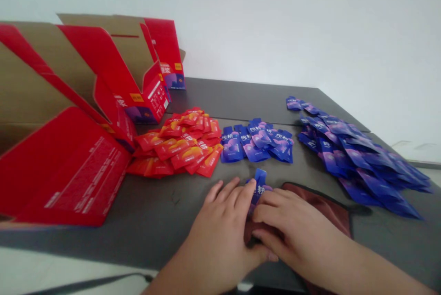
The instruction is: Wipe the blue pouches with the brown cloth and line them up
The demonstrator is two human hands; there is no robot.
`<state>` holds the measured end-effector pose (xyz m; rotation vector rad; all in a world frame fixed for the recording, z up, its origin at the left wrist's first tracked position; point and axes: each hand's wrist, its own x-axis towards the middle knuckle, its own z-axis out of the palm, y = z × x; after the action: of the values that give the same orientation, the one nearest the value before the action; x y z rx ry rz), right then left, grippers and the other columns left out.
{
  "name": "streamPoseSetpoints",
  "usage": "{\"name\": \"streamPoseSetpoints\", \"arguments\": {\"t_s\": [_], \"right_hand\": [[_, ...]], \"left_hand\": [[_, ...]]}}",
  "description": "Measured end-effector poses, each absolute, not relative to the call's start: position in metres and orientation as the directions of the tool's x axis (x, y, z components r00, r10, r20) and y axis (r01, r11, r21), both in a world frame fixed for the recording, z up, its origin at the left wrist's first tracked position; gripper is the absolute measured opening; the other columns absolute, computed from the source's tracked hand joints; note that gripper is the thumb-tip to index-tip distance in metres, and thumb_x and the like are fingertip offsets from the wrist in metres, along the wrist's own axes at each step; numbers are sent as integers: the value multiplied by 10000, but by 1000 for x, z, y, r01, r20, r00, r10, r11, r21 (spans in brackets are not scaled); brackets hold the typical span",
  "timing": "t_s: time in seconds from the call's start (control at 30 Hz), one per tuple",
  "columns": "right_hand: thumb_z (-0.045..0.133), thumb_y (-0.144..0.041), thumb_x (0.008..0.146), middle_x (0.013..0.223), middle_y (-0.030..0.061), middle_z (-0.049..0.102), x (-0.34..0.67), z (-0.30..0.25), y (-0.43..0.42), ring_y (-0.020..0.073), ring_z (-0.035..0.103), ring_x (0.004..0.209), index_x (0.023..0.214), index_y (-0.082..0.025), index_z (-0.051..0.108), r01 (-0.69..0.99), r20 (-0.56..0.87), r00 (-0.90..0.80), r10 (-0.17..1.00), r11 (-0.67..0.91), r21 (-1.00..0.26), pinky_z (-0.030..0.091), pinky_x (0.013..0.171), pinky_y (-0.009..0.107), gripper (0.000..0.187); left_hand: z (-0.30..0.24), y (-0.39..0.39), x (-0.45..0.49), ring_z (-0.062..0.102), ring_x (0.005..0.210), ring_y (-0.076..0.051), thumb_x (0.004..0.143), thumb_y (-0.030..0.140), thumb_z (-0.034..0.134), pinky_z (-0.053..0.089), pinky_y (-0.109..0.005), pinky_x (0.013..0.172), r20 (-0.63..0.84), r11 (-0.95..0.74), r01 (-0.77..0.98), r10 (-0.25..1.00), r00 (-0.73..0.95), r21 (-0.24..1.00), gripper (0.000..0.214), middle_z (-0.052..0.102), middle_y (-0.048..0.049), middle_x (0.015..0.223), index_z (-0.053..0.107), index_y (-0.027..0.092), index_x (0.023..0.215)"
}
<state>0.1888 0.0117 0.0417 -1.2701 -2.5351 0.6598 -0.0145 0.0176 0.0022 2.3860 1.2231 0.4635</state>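
My left hand (220, 226) and my right hand (289, 221) meet at the front of the dark table, with their fingers closed around a blue foil sachet (257, 189). Only the sachet's upper end shows, and its lower end is hidden between my hands. A brown cloth with a dark trim (319, 207) lies under my right hand and runs beneath my left fingers. A loose group of blue sachets (257, 141) lies just beyond my hands. Red sachets (179, 145) are heaped to their left.
Opened red-and-kraft cardboard cartons (93, 83) stand at the left, overhanging the dark grey table (241, 97). A larger spread of blue sachets (354, 161) lies at the right. A white wall rises behind the table.
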Motion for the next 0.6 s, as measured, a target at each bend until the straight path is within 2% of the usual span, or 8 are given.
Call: {"name": "streamPoseSetpoints", "arguments": {"t_s": [0.13, 0.37, 0.43, 0.53, 0.6], "right_hand": [[624, -199, 1032, 1069, 50, 682, 190, 33, 23, 254, 648, 1020, 1033, -228, 692, 770, 40, -535, 844, 506, -388, 498, 922, 444, 74], [576, -191, 1047, 952, 56, 605, 201, 26, 42, 267, 625, 904, 973, -203, 635, 896, 119, -377, 919, 394, -203, 504, 814, 422, 95], [561, -168, 1046, 992, 69, 601, 206, 26, 42, 262, 633, 916, 997, -194, 626, 903, 180, -324, 929, 360, -234, 525, 823, 423, 86], [561, -154, 1053, 1196, 114, 605, 210, 29, 33, 254, 648, 1067, 1114, -187, 633, 846, 285, -310, 907, 400, -353, 546, 948, 426, 100], [558, -138, 1060, 1294, 106, 612, 209, 35, 21, 234, 637, 1171, 1183, -218, 649, 770, 267, -368, 891, 453, -450, 533, 1024, 404, 173]], "left_hand": [[3, 19, -13, 464, 1554, -388, 821, 609, 866, 318, -657, 1303, 78, -517, 703, 828, 555, 488, 1067, 503, -159, 1675, 373, 178, 1664], [4, 20, -15, 442, 1572, -369, 875, 643, 796, 293, -643, 1316, 67, -526, 720, 825, 561, 453, 1057, 442, -179, 1708, 333, 129, 1674], [3, 19, -15, 429, 1582, -361, 872, 632, 800, 286, -632, 1321, 64, -533, 721, 821, 568, 443, 1067, 432, -182, 1713, 320, 124, 1678], [3, 18, -16, 419, 1588, -357, 866, 617, 810, 286, -626, 1321, 64, -532, 725, 822, 565, 438, 1080, 417, -189, 1720, 302, 124, 1682], [3, 18, -16, 418, 1589, -358, 868, 610, 811, 287, -626, 1320, 65, -532, 723, 822, 565, 441, 1076, 413, -193, 1721, 297, 128, 1682]]}}
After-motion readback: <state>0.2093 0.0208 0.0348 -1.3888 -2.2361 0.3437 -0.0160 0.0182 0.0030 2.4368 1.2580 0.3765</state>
